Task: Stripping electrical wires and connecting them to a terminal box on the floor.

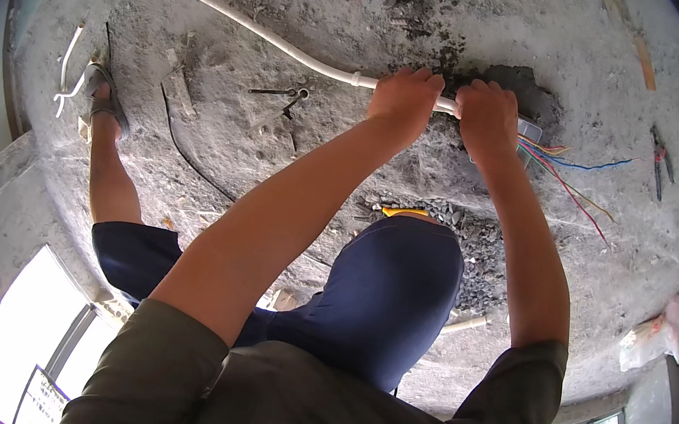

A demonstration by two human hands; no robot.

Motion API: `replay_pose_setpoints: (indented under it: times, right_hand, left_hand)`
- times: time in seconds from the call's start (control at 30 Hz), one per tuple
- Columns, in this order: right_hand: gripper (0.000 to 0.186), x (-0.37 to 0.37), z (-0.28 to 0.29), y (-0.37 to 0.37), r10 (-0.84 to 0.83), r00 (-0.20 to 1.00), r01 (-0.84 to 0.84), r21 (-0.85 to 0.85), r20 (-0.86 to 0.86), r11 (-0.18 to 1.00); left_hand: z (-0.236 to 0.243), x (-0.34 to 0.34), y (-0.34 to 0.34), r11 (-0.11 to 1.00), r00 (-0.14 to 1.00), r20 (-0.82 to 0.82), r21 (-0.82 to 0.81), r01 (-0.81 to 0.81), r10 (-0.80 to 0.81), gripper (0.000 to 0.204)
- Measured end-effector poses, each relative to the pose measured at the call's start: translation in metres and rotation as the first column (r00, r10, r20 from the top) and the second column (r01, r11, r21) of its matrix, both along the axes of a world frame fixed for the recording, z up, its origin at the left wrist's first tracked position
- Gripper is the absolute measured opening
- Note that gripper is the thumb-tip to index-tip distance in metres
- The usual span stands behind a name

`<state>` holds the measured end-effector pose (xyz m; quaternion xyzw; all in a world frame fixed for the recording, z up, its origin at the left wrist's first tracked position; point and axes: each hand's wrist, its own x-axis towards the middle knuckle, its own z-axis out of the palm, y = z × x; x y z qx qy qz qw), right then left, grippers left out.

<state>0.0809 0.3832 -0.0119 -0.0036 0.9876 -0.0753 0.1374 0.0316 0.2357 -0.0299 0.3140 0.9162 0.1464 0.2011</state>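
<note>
- The white pipe (285,46) runs from upper left to top middle, sloping down a bit.
- Left hand (404,104) is curled around it.
- Right hand (488,116) is curled at its right end, nearer the box (531,130).

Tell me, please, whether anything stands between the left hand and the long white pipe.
Nothing visible does: the left hand is closed around the pipe, just right of its collar.

A head-worn fisheye (its rim dark) looks down, fairly near, at the grey floor (428,168).
</note>
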Motion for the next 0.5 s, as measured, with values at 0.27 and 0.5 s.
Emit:
replay_pose_setpoints:
  times: [0.27,0.5]
  right_hand:
    - [0.01,0.014,0.004,-0.004,-0.045,0.989,0.038,-0.053,-0.143,0.998]
    - [0.019,0.092,0.018,-0.048,-0.563,0.772,0.324,-0.579,-0.295,0.748]
  left_hand:
    - [0.005,-0.005,-0.001,0.997,0.987,0.138,-0.004,-0.077,0.077,0.014]
    - [0.012,-0.018,0.006,0.964,0.936,0.266,-0.188,-0.186,0.232,0.023]
